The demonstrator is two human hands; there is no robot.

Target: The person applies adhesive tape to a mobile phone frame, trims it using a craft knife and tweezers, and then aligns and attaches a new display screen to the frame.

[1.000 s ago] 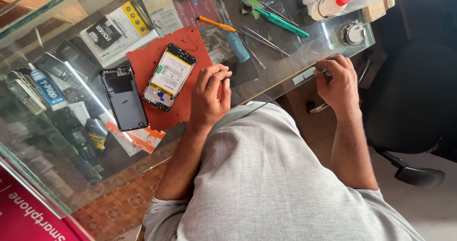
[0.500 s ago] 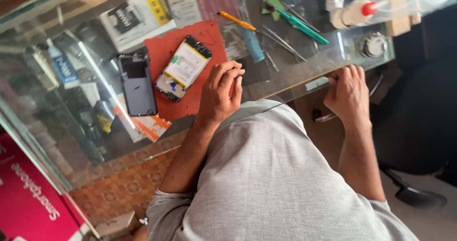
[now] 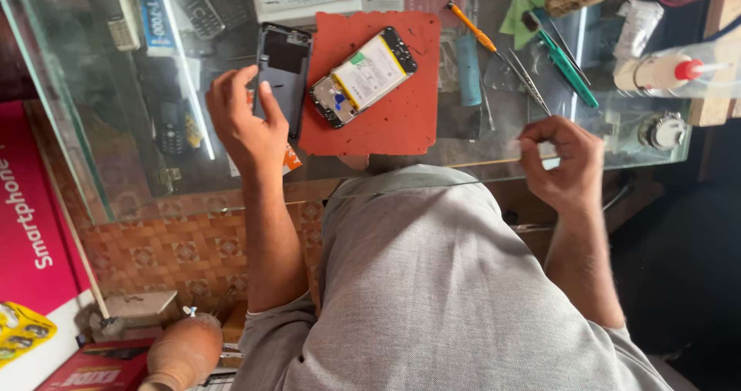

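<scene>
1. The left hand (image 3: 245,125) rests on the glass table (image 3: 93,167), its fingers curled around the lower edge of a black phone back cover (image 3: 282,71); the thumb lies on the cover's face, so the hand is gripping the cover.
2. The cover lies flat on the table, reaching up and away from the left hand's fingertips.
3. Just to the right of the left hand lies a red mat (image 3: 386,113), touching or nearly touching the cover's side.
4. On the mat, up and to the right of the left hand, lies an opened smartphone (image 3: 363,76), tilted, with its pale battery and circuit board showing.
5. The right hand (image 3: 559,163) hovers at the near edge of the table, well apart from the left hand, fingers bent and pinched together; whether it holds anything small I cannot tell.
6. Just above the right hand lie metal tweezers (image 3: 529,82), and beyond them an orange-handled screwdriver (image 3: 471,25).
7. Up and to the right of the right hand lies a green-handled tool (image 3: 567,65), with a clear squeeze bottle with a red tip (image 3: 664,71) farther right.
8. Between the two hands, near the mat's right edge, lies a blue cylindrical tool (image 3: 467,59).
</scene>
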